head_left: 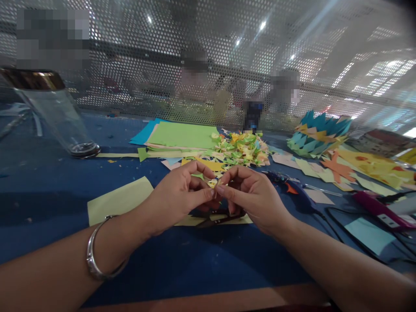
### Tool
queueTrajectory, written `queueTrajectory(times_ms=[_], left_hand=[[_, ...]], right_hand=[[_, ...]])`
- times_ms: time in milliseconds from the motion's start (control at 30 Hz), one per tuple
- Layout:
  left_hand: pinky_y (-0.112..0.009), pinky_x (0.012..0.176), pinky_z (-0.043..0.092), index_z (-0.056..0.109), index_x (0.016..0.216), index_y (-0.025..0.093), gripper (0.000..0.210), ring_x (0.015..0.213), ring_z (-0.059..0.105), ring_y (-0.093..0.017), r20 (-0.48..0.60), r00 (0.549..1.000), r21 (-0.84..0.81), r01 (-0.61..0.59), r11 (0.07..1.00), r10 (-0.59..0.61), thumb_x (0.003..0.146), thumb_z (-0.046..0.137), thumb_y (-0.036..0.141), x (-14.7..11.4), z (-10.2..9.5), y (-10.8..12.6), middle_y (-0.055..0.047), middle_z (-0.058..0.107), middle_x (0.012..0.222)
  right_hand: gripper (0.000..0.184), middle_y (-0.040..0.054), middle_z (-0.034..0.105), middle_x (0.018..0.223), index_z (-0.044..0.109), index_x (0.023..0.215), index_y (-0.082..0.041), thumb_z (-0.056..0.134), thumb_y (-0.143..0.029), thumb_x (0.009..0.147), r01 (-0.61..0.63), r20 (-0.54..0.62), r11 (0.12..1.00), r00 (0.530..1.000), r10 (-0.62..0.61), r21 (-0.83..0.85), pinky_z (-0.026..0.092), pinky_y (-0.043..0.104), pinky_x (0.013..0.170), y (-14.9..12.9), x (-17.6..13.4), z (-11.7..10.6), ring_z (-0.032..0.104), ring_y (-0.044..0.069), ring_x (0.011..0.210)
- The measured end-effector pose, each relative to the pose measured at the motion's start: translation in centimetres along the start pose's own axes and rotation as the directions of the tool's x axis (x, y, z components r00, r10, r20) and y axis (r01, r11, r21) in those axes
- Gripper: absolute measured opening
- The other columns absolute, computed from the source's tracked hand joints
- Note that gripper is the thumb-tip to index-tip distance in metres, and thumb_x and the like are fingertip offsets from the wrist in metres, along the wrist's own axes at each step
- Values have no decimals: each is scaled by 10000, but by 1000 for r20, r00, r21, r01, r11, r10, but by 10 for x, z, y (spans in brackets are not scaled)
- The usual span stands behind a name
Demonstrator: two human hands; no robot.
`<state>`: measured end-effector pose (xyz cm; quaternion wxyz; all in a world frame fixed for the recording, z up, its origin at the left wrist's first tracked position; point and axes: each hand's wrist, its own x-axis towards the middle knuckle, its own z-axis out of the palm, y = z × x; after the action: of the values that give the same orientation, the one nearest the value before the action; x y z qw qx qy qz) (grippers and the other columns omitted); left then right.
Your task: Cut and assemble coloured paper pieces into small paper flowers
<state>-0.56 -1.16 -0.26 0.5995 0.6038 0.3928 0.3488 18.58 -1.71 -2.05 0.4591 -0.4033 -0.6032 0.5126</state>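
Observation:
My left hand (177,199) and my right hand (256,197) meet fingertip to fingertip over the middle of the table. Between them they pinch a small pale yellow piece of paper (213,183), mostly hidden by the fingers. Beneath my hands lies a dark pair of scissors (214,220), partly covered, on a pale yellow paper strip (191,221). A pale yellow sheet (120,201) rests behind my left wrist. Just beyond my fingers is a heap of small curled paper pieces (243,147) in yellow, green and peach.
Stacked green and blue sheets (185,135) lie at the back. On the left a glass bottle (61,117) stands. To the right are a blue glue gun (299,195), its cable, a magenta power strip (383,210), paper scraps and a folded-paper basket (318,134). A perforated metal screen (130,65) bounds the table.

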Motion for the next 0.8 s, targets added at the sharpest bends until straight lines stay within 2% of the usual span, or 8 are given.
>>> queueTrajectory(times_ms=[300, 567, 800], left_hand=[[-316, 716, 559, 534, 1017, 212, 224, 746, 741, -192, 12, 1000, -33, 12, 999, -12, 856, 683, 256, 1, 0, 2, -23, 748, 755], [-279, 702, 490, 522, 1072, 212, 365, 749, 685, -165, 43, 998, 62, -42, 997, 39, 814, 759, 317, 1, -6, -3, -15, 730, 760], [-282, 687, 477, 509, 1078, 213, 388, 718, 664, -159, 51, 998, 91, -36, 995, 31, 810, 764, 334, 4, -8, -4, -20, 724, 760]], right_hand=[[250, -70, 594, 666, 578, 874, -184, 799, -239, 770, 15, 3, 1000, 1000, -15, 0, 433, 156, 387, -1, 1, 0, 537, 40, 410], [280, -41, 626, 863, 564, 924, -205, 790, -183, 759, 37, 16, 998, 999, -38, 41, 466, 178, 400, 1, 2, -1, 544, 36, 449], [280, -35, 610, 870, 565, 938, -205, 786, -191, 767, 40, 13, 999, 999, -40, 38, 452, 179, 397, 2, 3, -2, 535, 29, 448]])
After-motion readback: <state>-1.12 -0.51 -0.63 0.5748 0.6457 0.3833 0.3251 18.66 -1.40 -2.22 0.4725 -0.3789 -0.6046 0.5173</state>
